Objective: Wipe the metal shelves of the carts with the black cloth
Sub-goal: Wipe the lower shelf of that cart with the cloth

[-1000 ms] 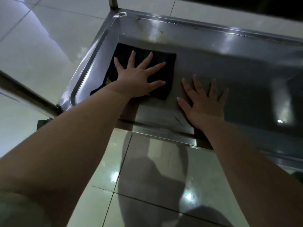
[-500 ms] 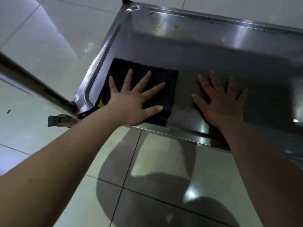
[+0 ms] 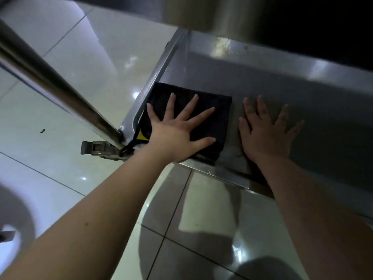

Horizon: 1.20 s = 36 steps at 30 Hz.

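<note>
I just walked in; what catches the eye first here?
Two spread hands on a metal shelf: the left hand presses flat on a black cloth in the shelf's near left corner, the right hand lies flat on bare metal beside it. A cart post slants across the left.

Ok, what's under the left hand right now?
The black cloth, spread flat on the metal shelf under the left hand. The shelf surface beneath the cloth is covered, so unseen.

Likely a commercial kitchen or service area: a stainless-steel cart shelf (image 3: 282,93) with a raised rim, a steel post (image 3: 50,81), a caster brake (image 3: 94,147), and glossy pale floor tiles (image 3: 90,57).
</note>
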{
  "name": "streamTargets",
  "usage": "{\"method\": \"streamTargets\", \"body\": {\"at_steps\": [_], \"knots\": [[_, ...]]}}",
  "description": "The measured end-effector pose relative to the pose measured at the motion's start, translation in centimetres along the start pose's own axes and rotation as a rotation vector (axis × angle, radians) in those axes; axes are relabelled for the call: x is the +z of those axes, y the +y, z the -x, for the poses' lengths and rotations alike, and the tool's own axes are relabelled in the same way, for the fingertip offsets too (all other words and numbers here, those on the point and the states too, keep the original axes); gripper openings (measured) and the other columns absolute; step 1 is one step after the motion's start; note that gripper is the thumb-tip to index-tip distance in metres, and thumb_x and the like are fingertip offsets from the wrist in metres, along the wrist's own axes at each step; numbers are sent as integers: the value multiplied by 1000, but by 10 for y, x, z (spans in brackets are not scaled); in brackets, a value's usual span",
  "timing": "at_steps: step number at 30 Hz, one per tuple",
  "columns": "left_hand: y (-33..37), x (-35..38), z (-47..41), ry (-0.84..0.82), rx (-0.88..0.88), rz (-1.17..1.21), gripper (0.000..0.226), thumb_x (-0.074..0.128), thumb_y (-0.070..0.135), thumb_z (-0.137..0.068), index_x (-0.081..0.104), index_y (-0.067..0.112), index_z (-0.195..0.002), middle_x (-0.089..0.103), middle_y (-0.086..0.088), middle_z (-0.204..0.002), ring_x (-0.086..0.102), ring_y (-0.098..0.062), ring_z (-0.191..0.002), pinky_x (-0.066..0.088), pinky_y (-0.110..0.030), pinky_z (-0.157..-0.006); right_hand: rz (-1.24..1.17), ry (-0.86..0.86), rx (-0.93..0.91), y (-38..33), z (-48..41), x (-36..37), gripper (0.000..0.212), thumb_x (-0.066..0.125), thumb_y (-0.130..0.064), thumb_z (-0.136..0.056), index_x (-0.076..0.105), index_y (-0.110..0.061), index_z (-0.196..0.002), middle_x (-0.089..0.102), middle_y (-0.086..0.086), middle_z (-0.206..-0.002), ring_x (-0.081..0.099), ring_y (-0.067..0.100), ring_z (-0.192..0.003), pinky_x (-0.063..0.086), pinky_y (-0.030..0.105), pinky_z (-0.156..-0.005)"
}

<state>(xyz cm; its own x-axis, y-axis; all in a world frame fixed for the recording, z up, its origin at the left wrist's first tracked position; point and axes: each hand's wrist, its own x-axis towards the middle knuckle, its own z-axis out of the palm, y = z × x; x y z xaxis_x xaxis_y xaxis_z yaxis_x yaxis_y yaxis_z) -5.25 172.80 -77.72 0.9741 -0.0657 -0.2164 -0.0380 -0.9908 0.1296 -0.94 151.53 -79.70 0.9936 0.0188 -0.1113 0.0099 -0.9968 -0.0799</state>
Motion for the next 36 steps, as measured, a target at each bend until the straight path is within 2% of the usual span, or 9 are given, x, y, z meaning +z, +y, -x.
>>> {"method": "streamTargets", "body": {"at_steps": [2,7,12,19,23,26,32,36], "knots": [[-10,-7,-26,-9,-12,-31,71,18,88,-79,-11,69,-141,-17,21,-162,-20,-34,-149,-10,-76,-106,1,-3,1,-2,-1,1,53,11,-60,-99,2,-53,-151,-3,-18,-164,-10,42,-149,-10,71,-111],[-18,-27,-93,-9,97,-45,71,26,85,-83,-2,66,-145,-9,18,-164,-14,-34,-150,-8,-75,-108,-6,-2,18,-2,-4,2,53,15,-60,-100,4,-54,-151,-3,-20,-163,-11,40,-149,-10,71,-111],[-7,-37,-124,-53,57,-37,71,26,84,-84,-3,64,-146,-11,16,-164,-16,-33,-150,-10,-75,-108,-28,-16,16,-1,-5,0,51,15,-58,-101,4,-55,-151,-4,-22,-163,-13,38,-149,-11,71,-111],[-18,-22,-47,-98,148,-64,69,18,85,-83,-12,66,-142,-18,18,-162,-24,-33,-148,-14,-74,-107,-37,-25,12,3,-6,-4,51,16,-57,-101,6,-54,-151,-3,-21,-163,-12,37,-150,-10,71,-111],[-31,-11,20,-134,143,-62,68,11,86,-77,-18,70,-136,-24,20,-160,-27,-32,-147,-19,-71,-108,-39,-23,18,1,-6,-2,51,17,-57,-101,5,-55,-151,-3,-21,-163,-13,36,-150,-12,70,-111],[-34,-9,35,-128,108,-44,67,7,85,-75,-19,72,-135,-25,20,-159,-29,-32,-146,-20,-69,-108,-25,-24,15,0,-5,-1,51,16,-57,-101,4,-54,-151,-4,-21,-163,-13,36,-150,-12,70,-111],[-14,-11,-44,-41,76,-58,67,15,86,-81,-11,70,-140,-16,19,-163,-21,-35,-148,-14,-73,-108,-35,-53,-3,0,-1,-4,53,17,-57,-101,4,-51,-153,-5,-19,-164,-11,36,-150,-9,67,-114],[1,-29,-102,-61,-8,-33,69,20,86,-83,-3,66,-144,-12,17,-164,-18,-35,-149,-12,-75,-107,15,-106,-155,27,10,-17,57,18,-58,-101,2,-47,-154,-4,-16,-164,-6,29,-152,-3,59,-118]]}}
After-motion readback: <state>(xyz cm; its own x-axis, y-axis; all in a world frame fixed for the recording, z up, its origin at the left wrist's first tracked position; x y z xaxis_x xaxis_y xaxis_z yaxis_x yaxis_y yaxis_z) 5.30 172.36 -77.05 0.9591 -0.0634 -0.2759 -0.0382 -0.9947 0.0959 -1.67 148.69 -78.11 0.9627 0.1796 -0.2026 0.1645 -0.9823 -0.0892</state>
